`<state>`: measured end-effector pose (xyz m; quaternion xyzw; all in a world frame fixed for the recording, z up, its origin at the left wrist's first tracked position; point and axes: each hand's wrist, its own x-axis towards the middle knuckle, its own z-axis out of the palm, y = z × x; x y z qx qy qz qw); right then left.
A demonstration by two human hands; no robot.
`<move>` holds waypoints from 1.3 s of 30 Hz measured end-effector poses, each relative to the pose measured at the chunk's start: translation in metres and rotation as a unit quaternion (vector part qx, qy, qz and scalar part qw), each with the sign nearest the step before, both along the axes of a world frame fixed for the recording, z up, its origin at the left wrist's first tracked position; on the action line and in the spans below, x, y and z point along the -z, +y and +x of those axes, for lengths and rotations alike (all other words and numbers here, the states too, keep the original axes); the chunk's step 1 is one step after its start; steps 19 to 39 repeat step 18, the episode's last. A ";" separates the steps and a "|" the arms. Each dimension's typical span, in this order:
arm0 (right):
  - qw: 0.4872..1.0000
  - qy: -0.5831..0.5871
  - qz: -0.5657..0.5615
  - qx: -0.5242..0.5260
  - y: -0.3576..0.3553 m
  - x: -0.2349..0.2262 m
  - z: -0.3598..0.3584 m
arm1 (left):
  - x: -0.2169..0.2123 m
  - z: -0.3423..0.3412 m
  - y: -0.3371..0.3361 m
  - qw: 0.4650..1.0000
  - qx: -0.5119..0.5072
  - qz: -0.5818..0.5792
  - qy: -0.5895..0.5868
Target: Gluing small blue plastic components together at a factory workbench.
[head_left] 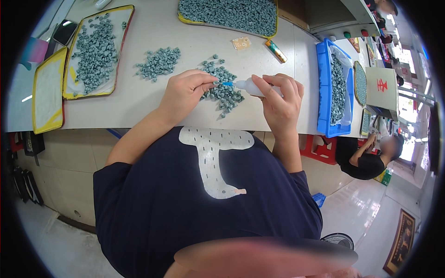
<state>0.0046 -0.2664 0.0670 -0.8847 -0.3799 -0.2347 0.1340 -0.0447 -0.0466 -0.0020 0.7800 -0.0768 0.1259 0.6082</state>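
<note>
My right hand (283,95) is wrapped round a white squeeze bottle (250,86) lying nearly level, its thin blue nozzle (227,84) pointing left. The nozzle's end is close to the fingertips of my left hand (184,92), which are pressed together in a pinch. Whatever sits between them is too small to make out. Both hands are over a loose pile of small grey-green pieces (225,98) near the table's front edge. A second pile of the same pieces (159,63) lies to the left, beyond my left hand.
Yellow-edged trays of pieces stand at the left (70,94) and back (190,21); another yellow-edged tray (46,92) overlaps the left one near a phone (65,32). A blue crate (323,88) stands right. A small tube (276,51) and patterned packet (241,43) lie beyond my hands. A co-worker (366,160) sits right.
</note>
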 end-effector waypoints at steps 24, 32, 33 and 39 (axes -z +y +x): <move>0.979 0.111 0.164 0.044 -0.009 0.009 0.006 | 0.000 0.005 -0.006 1.000 -0.006 0.029 0.006; 0.979 0.111 0.164 0.044 -0.009 0.009 0.006 | 0.000 0.005 -0.006 1.000 -0.006 0.029 0.006; 0.979 0.111 0.164 0.044 -0.009 0.009 0.006 | 0.000 0.005 -0.006 1.000 -0.006 0.029 0.006; 0.979 0.111 0.164 0.044 -0.009 0.009 0.006 | 0.000 0.005 -0.006 1.000 -0.006 0.029 0.006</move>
